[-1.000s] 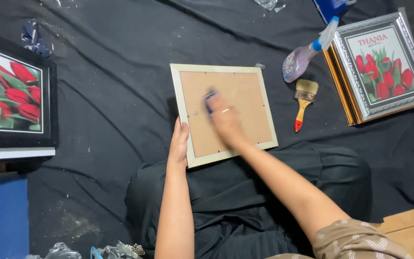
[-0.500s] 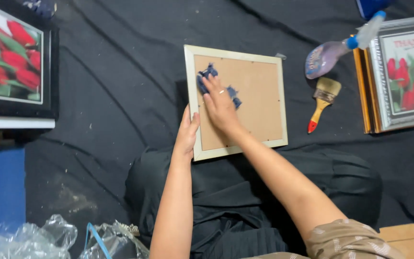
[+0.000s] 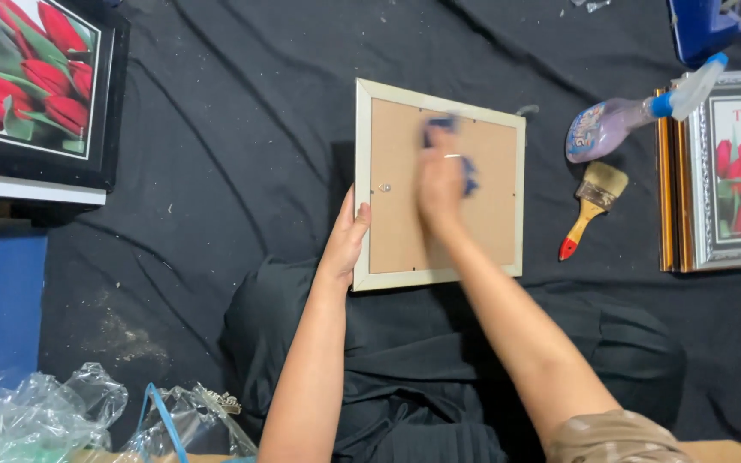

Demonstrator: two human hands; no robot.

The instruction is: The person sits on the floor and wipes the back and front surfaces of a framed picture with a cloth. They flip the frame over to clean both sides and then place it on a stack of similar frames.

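Note:
A light-framed picture frame (image 3: 366, 184) lies face down on the black cloth, its brown backing board up. My left hand (image 3: 346, 240) grips the frame's left edge near the lower corner. My right hand (image 3: 439, 180) presses a dark blue cloth (image 3: 468, 174) onto the middle of the backing board and is motion-blurred. A small metal hanger sits on the board to the left of that hand.
A spray bottle (image 3: 619, 124) and a paintbrush (image 3: 592, 204) with a red-tipped handle lie right of the frame. Framed red tulip pictures stand at far right (image 3: 735, 171) and top left (image 3: 32, 86). Crumpled clear plastic (image 3: 45, 416) is bottom left. A blue object (image 3: 705, 26) sits top right.
My right hand has slid the blue cloth from the upper left of the backing board toward its middle. The left hand still holds the frame's left edge. The camera view has shifted.

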